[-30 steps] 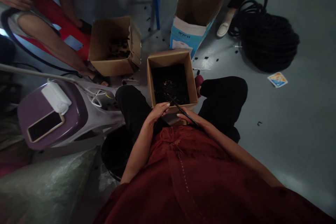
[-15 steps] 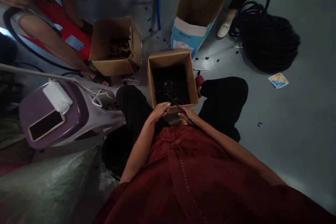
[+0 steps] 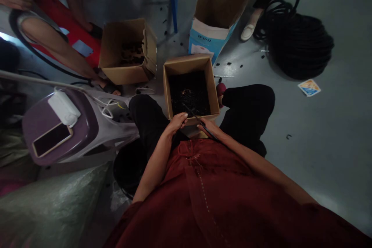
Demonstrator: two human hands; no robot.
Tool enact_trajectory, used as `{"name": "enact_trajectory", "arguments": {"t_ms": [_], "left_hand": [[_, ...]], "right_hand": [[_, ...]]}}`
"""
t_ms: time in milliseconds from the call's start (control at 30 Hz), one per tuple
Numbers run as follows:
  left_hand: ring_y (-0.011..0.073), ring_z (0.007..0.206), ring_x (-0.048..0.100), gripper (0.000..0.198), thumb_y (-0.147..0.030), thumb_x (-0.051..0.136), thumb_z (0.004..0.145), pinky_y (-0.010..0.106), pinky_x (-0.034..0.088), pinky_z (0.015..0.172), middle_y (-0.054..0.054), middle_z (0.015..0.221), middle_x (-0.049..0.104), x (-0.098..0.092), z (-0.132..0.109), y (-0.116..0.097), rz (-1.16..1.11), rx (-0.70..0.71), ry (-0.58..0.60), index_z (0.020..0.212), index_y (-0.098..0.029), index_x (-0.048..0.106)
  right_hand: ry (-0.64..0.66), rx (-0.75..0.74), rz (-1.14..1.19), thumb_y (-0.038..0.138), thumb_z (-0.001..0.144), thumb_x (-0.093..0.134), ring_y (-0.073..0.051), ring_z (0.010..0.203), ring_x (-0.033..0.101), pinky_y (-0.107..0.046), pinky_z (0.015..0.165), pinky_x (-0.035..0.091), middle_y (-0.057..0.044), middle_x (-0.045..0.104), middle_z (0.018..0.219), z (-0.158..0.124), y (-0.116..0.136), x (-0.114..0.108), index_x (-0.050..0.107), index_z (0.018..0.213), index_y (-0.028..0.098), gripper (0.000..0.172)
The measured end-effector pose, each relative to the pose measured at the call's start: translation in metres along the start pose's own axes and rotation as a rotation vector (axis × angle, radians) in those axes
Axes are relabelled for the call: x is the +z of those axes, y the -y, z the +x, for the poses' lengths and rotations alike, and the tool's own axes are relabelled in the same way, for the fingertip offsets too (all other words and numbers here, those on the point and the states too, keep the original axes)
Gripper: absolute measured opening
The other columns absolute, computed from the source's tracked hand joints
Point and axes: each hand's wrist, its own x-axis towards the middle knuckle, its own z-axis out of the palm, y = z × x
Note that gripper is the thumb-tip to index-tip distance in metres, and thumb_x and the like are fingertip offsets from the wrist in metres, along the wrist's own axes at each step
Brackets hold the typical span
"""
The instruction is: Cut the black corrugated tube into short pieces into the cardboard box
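My right hand (image 3: 209, 127) is closed around a slim black tool that looks like scissors (image 3: 193, 114). Its thin tip points up and left over the near part of a cardboard box (image 3: 190, 62) between my knees. My left hand (image 3: 178, 121) is pinched at the box's near edge, thumb against fingers, just left of the tool. Whatever it holds is too small or hidden to make out. Inside the box lies a heap of small black pieces (image 3: 188, 89), with a few paler bits among them.
A second cardboard box (image 3: 124, 73) with dark pieces stands ahead left, beside another person's arm (image 3: 55, 46). A tall blue-white carton (image 3: 207, 42) and a coil of black hose (image 3: 302, 46) are ahead right. Left, a purple stool (image 3: 84, 124) holds a phone (image 3: 52, 139).
The tool's tip has shifted slightly left and down. My left hand stays pinched in nearly the same place. The other person's hose has moved a little at the upper left.
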Motion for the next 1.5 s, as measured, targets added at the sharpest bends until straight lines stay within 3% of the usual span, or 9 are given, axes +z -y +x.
{"name": "enact_trajectory", "arguments": {"t_ms": [367,567,800,900,1033,1133,1367,1500], "left_hand": [[0.0025,0.040,0.036,0.031,-0.044,0.059,0.081,0.017,0.022,0.038,-0.005,0.059,0.045,0.001,0.002,0.002,0.016,-0.008,-0.006,0.074,-0.015,0.052],[0.0026,0.039,0.036,0.033,-0.044,0.058,0.082,0.016,0.022,0.037,-0.005,0.058,0.044,0.002,0.002,0.001,-0.075,-0.069,0.031,0.092,-0.013,0.060],[0.0036,0.042,0.043,0.027,-0.034,0.052,0.084,0.016,0.029,0.039,-0.004,0.063,0.050,0.002,0.001,0.001,-0.016,-0.110,0.131,0.098,-0.012,0.062],[0.0044,0.048,0.046,0.039,-0.034,0.054,0.083,0.017,0.034,0.045,-0.002,0.068,0.054,0.003,0.000,0.006,0.015,-0.089,0.221,0.115,-0.011,0.060],[0.0058,0.053,0.048,0.064,-0.034,0.058,0.083,0.020,0.037,0.051,0.000,0.075,0.060,0.009,-0.003,0.010,0.006,-0.051,0.353,0.141,-0.012,0.041],[0.0068,0.054,0.048,0.073,-0.034,0.058,0.083,0.020,0.038,0.052,0.002,0.078,0.061,0.014,-0.005,0.009,0.023,-0.027,0.406,0.147,-0.012,0.030],[0.0066,0.051,0.049,0.064,-0.039,0.057,0.085,0.021,0.039,0.050,0.005,0.082,0.064,0.016,-0.014,0.007,0.060,-0.085,0.377,0.140,-0.012,0.041],[0.0070,0.049,0.049,0.049,-0.039,0.062,0.082,0.022,0.038,0.049,0.004,0.073,0.064,0.014,-0.020,0.002,0.055,-0.126,0.363,0.120,-0.009,0.058]], "right_hand": [[-0.061,0.046,0.063,0.036,0.080,0.057,-0.020,0.074,0.060,-0.027,0.065,0.042,-0.003,0.064,0.076,0.006,-0.003,0.002,0.059,0.092,0.022,0.018],[-0.111,0.244,0.605,0.046,0.077,0.053,-0.010,0.044,0.042,-0.022,0.043,0.036,0.007,0.047,0.058,0.011,-0.008,0.004,0.048,0.090,0.023,0.026],[-0.075,0.245,0.871,0.048,0.070,0.064,-0.008,0.048,0.048,-0.020,0.045,0.043,0.005,0.055,0.068,0.012,-0.003,-0.001,0.047,0.090,0.022,0.037],[-0.063,0.250,0.911,0.052,0.071,0.064,-0.009,0.050,0.051,-0.023,0.047,0.047,0.003,0.058,0.070,0.012,0.002,-0.002,0.046,0.091,0.022,0.040],[-0.011,0.243,0.971,0.051,0.068,0.066,-0.010,0.049,0.051,-0.024,0.045,0.046,0.005,0.054,0.064,0.014,0.005,0.001,0.048,0.089,0.021,0.041],[-0.006,0.248,0.962,0.044,0.065,0.069,-0.011,0.049,0.051,-0.025,0.046,0.045,0.007,0.051,0.058,0.015,0.004,0.002,0.048,0.089,0.022,0.039],[-0.072,0.223,0.963,0.036,0.062,0.069,-0.010,0.049,0.051,-0.025,0.049,0.044,0.008,0.051,0.060,0.016,0.007,-0.005,0.047,0.092,0.022,0.040],[-0.116,0.182,0.966,0.035,0.063,0.069,-0.011,0.050,0.051,-0.026,0.050,0.045,0.009,0.050,0.058,0.017,0.012,-0.009,0.049,0.094,0.023,0.039]]}}
